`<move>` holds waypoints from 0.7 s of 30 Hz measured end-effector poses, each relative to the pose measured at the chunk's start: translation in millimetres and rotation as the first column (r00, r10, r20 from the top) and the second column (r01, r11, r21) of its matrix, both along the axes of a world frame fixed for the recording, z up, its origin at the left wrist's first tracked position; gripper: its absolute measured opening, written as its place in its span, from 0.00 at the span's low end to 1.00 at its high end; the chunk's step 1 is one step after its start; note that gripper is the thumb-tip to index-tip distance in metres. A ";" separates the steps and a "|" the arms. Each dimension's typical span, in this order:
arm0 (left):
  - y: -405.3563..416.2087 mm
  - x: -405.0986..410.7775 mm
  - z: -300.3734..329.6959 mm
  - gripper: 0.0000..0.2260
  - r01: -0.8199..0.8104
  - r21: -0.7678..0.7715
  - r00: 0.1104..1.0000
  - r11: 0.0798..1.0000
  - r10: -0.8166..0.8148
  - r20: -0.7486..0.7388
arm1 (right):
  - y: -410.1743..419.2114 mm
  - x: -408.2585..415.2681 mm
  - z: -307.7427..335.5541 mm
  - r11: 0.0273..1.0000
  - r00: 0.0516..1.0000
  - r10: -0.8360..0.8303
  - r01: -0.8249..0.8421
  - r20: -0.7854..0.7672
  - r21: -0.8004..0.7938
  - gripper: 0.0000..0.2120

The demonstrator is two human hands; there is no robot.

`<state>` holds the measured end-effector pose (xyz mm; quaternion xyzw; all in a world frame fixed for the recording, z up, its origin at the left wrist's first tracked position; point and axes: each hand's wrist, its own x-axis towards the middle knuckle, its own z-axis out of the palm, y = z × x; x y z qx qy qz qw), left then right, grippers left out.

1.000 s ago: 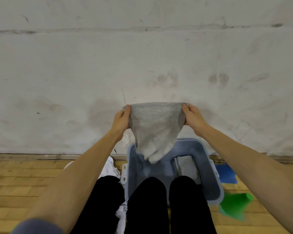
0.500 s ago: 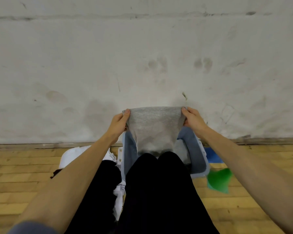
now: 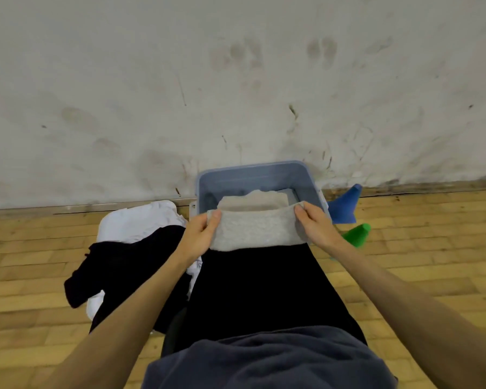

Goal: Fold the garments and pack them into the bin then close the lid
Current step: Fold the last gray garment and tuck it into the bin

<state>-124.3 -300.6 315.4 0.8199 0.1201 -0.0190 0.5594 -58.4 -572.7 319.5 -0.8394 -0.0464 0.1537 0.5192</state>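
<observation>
A grey garment (image 3: 254, 230) is folded over across my knees at the near edge of the blue-grey bin (image 3: 253, 171). My left hand (image 3: 199, 237) pinches its left end and my right hand (image 3: 313, 230) pinches its right end. Part of the grey cloth (image 3: 253, 200) hangs into the bin, over what lies inside. My black trouser legs (image 3: 264, 290) hide the bin's near side. No lid can be made out.
A pile of white (image 3: 141, 220) and black garments (image 3: 124, 265) lies on the wooden floor to the left of the bin. A blue cone (image 3: 345, 204) and a green cone (image 3: 358, 234) lie to the right. A scuffed white wall rises just behind the bin.
Both hands have come down and toward me with the grey garment, from hanging above the bin to lying folded over my knees. The camera has tilted downward.
</observation>
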 end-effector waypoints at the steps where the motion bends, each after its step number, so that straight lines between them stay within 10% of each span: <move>1: -1.9 -7.4 -9.1 0.18 -0.035 0.015 0.999 0.999 0.035 0.006 | -0.2 -7.2 -7.4 1.000 0.999 -0.026 0.026 0.026 -0.016 0.17; 10: -20.4 2.2 -16.6 0.14 -0.265 0.087 0.961 0.960 0.256 0.100 | 26.7 -5.0 -13.2 0.940 0.916 -0.263 0.314 0.304 -0.132 0.20; 17: -7.6 33.3 -26.2 0.16 -0.098 0.412 0.984 0.906 0.150 -0.097 | 33.0 21.1 -32.1 0.898 0.968 -0.166 0.227 0.187 -0.377 0.18; 21: -3.7 36.4 -33.7 0.13 -0.195 0.312 0.978 0.930 0.208 -0.009 | 31.3 27.8 -34.7 0.892 0.952 -0.210 0.280 0.224 -0.353 0.18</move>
